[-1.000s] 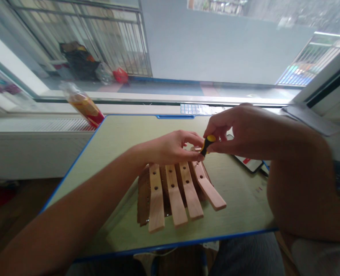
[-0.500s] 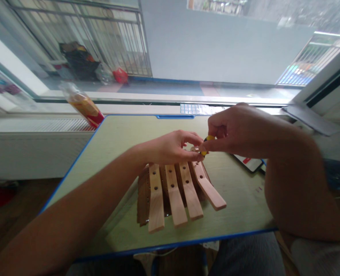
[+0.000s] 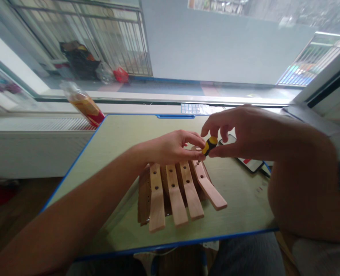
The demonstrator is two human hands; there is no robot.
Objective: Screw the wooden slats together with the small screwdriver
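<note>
A fan of light wooden slats (image 3: 175,193) with drilled holes lies on the green desk (image 3: 118,138), over darker slats. My left hand (image 3: 174,147) rests on the far ends of the slats, fingertips pinching at the top of the rightmost slat. My right hand (image 3: 241,130) holds a small screwdriver with a yellow and black handle (image 3: 209,145) between thumb and fingers, its tip pointing down at that same slat end. The tip itself is hidden by my fingers.
A phone (image 3: 249,161) lies on the desk under my right forearm. A plastic-wrapped packet (image 3: 82,103) leans at the desk's far left corner by the window sill. The desk's blue near edge (image 3: 187,243) runs just below the slats.
My right hand's fingers have shifted around the screwdriver handle, showing more of it than half a second ago. My left hand and the slats stay where they were.
</note>
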